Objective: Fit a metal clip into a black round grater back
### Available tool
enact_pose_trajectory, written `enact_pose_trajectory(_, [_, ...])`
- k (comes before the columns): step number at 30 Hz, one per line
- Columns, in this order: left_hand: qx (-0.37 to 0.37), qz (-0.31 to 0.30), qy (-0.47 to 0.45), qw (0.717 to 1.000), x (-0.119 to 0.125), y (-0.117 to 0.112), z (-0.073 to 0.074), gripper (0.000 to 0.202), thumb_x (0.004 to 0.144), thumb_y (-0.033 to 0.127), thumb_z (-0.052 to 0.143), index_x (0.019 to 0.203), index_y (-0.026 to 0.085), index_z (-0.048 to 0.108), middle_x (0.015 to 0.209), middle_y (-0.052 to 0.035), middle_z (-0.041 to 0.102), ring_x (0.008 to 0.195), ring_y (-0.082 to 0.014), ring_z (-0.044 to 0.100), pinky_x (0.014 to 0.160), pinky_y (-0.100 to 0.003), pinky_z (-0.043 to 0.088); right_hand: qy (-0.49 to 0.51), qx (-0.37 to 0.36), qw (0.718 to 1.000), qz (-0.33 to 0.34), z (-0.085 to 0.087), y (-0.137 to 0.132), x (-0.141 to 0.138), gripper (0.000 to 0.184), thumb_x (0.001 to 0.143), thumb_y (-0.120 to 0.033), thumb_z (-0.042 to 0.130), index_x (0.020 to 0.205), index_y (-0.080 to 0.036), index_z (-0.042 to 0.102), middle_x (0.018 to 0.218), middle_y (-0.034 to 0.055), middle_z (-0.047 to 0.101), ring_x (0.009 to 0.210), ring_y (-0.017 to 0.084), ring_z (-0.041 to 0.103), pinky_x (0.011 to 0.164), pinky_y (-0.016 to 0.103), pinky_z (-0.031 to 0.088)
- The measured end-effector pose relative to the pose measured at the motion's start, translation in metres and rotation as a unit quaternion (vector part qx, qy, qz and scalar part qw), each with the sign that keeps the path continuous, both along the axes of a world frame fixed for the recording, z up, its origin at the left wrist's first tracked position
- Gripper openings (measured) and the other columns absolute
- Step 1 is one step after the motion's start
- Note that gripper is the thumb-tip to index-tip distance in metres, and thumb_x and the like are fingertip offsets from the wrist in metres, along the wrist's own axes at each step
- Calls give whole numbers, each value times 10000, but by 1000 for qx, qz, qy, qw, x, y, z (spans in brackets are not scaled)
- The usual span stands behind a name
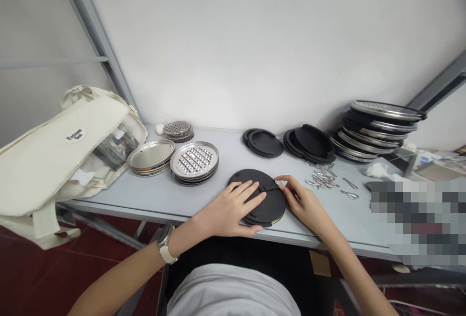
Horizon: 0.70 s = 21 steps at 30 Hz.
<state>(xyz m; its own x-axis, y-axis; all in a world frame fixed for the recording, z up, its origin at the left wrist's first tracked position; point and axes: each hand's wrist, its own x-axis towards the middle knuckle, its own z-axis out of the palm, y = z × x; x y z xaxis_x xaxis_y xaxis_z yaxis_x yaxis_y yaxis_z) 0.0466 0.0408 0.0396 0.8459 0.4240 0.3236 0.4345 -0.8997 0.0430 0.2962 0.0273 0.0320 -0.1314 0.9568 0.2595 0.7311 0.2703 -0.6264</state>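
Note:
A round black plastic disc (269,204) with a seam and a small tab lies near the front edge of the table. My left hand (236,209) rests flat on it with the fingers spread. At the disc's right rim, my right hand (298,199) pinches a small shiny metal clip (278,182) between thumb and forefinger, touching the edge. More loose metal clips (322,177) are scattered to the right. Behind the disc are black ring-shaped parts (264,142) and a second group of black round parts (315,143).
Stacked round metal grater plates (194,160), plain metal plates (151,155) and smaller grater discs (178,129) stand on the left. A tall stack of metal-and-black discs (378,131) rises at the right. A cream bag (61,156) hangs over the table's left end.

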Motion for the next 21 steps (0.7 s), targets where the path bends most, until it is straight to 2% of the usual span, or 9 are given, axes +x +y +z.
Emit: enact_pose_trajectory(21, [25, 2, 10, 1000, 1, 0, -4, 678, 943, 549, 476, 1447, 104, 388, 1499, -197, 361, 1399, -326, 324, 1110, -459, 289, 6, -11, 1000, 2, 0, 1, -1, 296, 983, -384, 382, 1194, -221, 512, 631, -50, 478, 568, 144, 490, 592, 245, 411])
